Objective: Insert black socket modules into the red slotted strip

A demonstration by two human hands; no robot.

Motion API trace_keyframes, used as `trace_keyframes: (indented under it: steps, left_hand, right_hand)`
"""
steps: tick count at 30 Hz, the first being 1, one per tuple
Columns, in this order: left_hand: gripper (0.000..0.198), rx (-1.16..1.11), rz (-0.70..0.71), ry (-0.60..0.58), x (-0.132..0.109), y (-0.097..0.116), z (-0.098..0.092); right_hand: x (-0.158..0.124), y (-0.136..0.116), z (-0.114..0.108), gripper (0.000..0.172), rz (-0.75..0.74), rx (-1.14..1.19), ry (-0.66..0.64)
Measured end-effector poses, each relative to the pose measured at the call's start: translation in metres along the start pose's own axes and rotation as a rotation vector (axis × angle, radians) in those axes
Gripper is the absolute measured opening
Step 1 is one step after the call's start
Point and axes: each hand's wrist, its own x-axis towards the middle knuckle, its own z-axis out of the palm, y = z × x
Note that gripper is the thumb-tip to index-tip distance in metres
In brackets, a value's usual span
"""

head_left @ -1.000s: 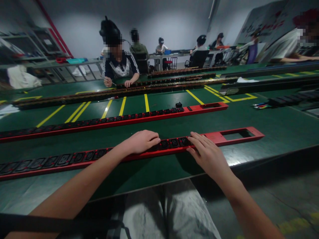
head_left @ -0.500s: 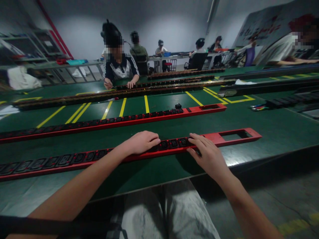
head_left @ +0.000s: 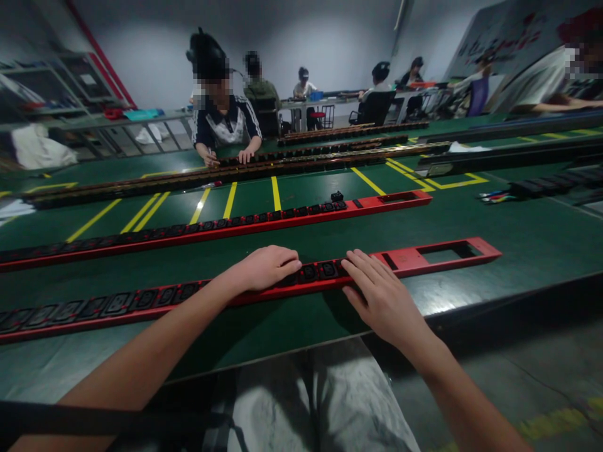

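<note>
A long red power strip (head_left: 409,258) with a row of black sockets (head_left: 328,270) lies across the green table in front of me. My left hand (head_left: 268,267) is bent over its middle, fingers curled at the far side and thumb along the top, covering some sockets. To the right, my right hand (head_left: 379,292) has its fingers stretched out, their tips on the last socket of the row and the thumb by the near edge. Past the right hand, the strip shows a small dark slot and a larger rectangular opening (head_left: 450,252).
A second red strip (head_left: 301,220) lies farther back, a loose black socket (head_left: 336,196) beside it. Beyond are dark rails (head_left: 264,166) and a co-worker (head_left: 226,129) bent over them. Coloured wires (head_left: 497,197) lie at right. The green table's (head_left: 301,329) front edge runs above my lap.
My right hand has slid a little left along the strip, uncovering the small slot and covering the end socket. My left hand stays in place.
</note>
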Motion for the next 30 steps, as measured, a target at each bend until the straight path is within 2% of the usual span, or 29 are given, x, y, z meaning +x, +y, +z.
trace_keyframes:
  steps: [5, 9, 13, 16, 30]
  left_hand:
    - [0.039, -0.007, 0.003, -0.002, 0.0002, -0.0003, -0.0003]
    - [0.040, 0.006, 0.006, -0.001, 0.0003, -0.0012, 0.0005]
    - [0.040, 0.010, 0.016, 0.005, -0.0001, -0.0021, 0.0014]
    - [0.040, 0.015, 0.021, 0.009, -0.0003, -0.0020, 0.0013]
    - [0.040, 0.010, 0.013, 0.012, -0.0006, -0.0019, 0.0004]
  right_hand:
    - [-0.0002, 0.0015, -0.0018, 0.057, 0.016, 0.046, -0.024]
    - [0.0003, 0.0019, -0.0018, 0.043, -0.003, 0.018, -0.031]
    - [0.0008, 0.0022, -0.0016, 0.048, -0.003, 0.023, -0.029]
    - [0.0009, 0.0020, -0.0016, 0.043, -0.009, 0.015, -0.029]
    - [0.0008, 0.0024, -0.0020, 0.045, -0.010, 0.018, -0.029]
